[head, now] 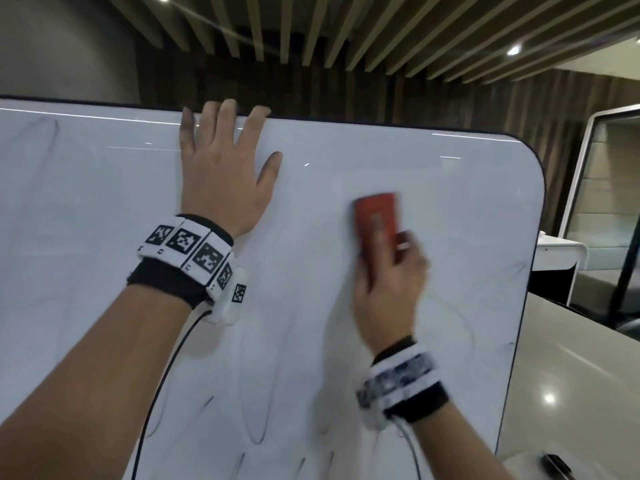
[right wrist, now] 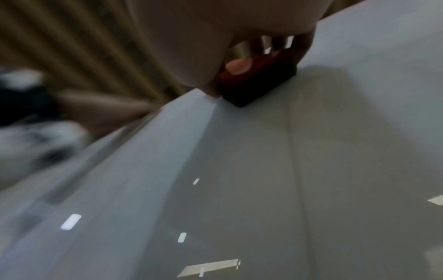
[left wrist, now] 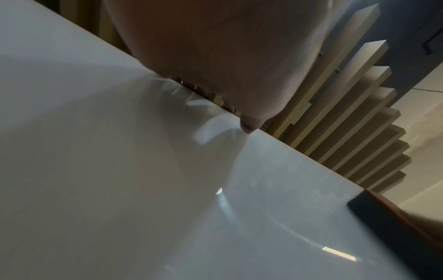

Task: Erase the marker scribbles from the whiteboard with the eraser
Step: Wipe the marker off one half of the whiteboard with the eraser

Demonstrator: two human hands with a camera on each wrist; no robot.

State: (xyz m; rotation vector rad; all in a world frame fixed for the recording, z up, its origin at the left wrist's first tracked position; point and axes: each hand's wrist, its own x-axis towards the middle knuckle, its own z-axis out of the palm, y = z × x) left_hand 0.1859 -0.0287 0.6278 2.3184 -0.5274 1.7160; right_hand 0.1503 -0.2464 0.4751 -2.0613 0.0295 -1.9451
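- Head view: left hand (head: 221, 181) lies flat, fingers spread, on the whiteboard (head: 104, 209) near its top edge.
- Right hand (head: 386, 299) grips the red eraser (head: 377, 223), pressed against the board's upper right.
- Faint scribbles (head: 258, 427) remain lower down.

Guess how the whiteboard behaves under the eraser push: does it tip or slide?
Probably apt to shift: the left hand lies flat on the whiteboard, fingertips over its top edge, seemingly bracing it. The glossy, reflective surface looks slippery, so the eraser in the right hand should glide. It looks stiff.
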